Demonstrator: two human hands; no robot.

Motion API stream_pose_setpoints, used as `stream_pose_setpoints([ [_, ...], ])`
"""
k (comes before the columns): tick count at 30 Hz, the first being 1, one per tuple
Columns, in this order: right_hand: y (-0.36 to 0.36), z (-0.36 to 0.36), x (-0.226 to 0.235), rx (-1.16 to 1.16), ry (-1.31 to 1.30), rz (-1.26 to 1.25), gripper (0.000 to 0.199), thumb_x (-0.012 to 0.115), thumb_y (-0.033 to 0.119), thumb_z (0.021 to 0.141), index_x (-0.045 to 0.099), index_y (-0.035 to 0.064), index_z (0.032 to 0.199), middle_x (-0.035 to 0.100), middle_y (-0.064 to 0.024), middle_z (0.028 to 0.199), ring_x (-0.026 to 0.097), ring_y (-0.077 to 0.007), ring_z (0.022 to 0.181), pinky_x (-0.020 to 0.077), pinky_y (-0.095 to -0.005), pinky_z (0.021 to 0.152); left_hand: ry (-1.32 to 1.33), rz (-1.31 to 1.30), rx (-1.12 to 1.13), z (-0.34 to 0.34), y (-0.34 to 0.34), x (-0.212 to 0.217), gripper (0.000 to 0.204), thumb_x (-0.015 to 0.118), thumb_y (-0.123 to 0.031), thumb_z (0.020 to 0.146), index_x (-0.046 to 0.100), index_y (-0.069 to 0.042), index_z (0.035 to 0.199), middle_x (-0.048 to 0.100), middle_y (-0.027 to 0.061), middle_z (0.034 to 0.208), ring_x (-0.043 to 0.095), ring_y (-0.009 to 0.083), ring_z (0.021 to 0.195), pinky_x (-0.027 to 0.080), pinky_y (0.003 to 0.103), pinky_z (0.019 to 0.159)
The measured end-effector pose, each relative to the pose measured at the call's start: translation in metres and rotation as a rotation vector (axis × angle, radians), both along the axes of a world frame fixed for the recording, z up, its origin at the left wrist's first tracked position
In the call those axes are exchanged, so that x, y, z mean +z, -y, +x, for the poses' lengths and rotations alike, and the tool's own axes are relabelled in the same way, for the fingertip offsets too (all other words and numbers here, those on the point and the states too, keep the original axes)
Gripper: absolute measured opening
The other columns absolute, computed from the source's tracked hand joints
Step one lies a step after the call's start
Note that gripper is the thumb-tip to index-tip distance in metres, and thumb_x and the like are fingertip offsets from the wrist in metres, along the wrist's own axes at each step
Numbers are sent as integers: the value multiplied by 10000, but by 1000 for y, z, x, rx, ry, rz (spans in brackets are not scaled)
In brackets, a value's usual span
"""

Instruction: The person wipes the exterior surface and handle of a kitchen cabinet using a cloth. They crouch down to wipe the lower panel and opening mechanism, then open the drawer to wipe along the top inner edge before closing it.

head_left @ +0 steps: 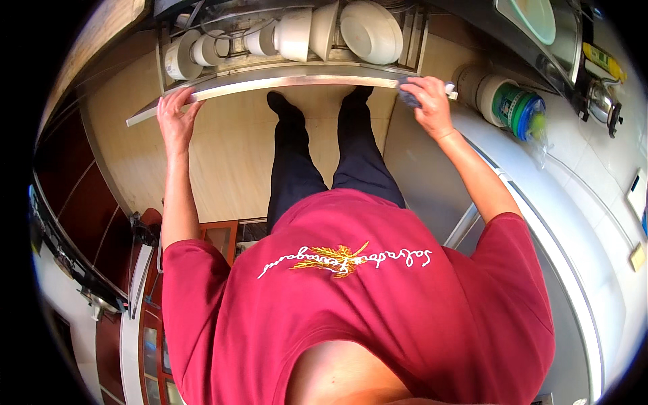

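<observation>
A pulled-out drawer with a metal-edged front [297,82] spans the view ahead of me. My left hand [177,120] grips the drawer front near its left end, fingers over the top edge and thumb apart on the near side. At the right end, my right hand [429,104] is closed on a dark grey cloth [408,96], pressed against the edge there. Whether it is a cloth or a scouring pad is hard to tell. Behind the front, a wire rack [162,67] holds white bowls [368,32] and cups [292,35] on their sides.
Below the drawer lies a tan floor [226,158], with my feet under its front. A white refrigerator [540,196] stands close on the right. Beyond it are stacked tubs [516,108] and a metal kettle [603,101]. Dark red cabinets [74,182] line the left.
</observation>
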State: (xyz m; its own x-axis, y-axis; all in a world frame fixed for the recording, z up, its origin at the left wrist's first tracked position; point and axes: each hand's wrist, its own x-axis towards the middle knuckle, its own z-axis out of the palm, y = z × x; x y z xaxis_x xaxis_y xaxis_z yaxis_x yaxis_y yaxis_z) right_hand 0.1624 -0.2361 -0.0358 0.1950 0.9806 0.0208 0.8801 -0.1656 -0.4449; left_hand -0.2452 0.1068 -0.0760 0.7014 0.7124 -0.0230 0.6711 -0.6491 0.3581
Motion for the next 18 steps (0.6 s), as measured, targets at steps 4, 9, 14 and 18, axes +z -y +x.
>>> stream_pose_setpoints([
  [4, -83, -83, -27, 140, -180, 200, 478, 573, -27, 599, 645, 132, 1044, 621, -71, 1060, 526, -324, 992, 450, -414, 865, -4, -3, -9, 1, 1, 3, 328, 746, -259, 717, 687, -135, 1016, 673, 17, 1012, 578, 220, 1050, 325, 462, 1040],
  [9, -197, -210, -44, 168, -188, 337, 318, 640, 38, 649, 652, 125, 955, 614, -28, 1044, 531, -277, 988, 470, -394, 848, -36, -50, 4, -1, -2, 3, 334, 736, -251, 729, 686, -125, 1034, 666, 53, 1056, 576, 235, 1060, 313, 470, 1050],
  [14, -154, -162, -46, 220, -235, 322, 407, 616, -11, 640, 647, 142, 1016, 625, -30, 1063, 557, -284, 978, 463, -402, 857, -93, -83, 7, 0, -6, 7, 343, 737, -270, 727, 687, -134, 1038, 665, 39, 1070, 574, 223, 1062, 302, 469, 1058],
  [18, -52, -49, -20, 203, -60, 107, 523, 598, -61, 573, 651, 151, 1048, 615, -45, 1116, 532, -306, 1022, 449, -409, 897, -77, -69, 25, 0, 2, 8, 341, 736, -281, 726, 689, -141, 1033, 665, 29, 1069, 576, 211, 1057, 299, 463, 1063],
])
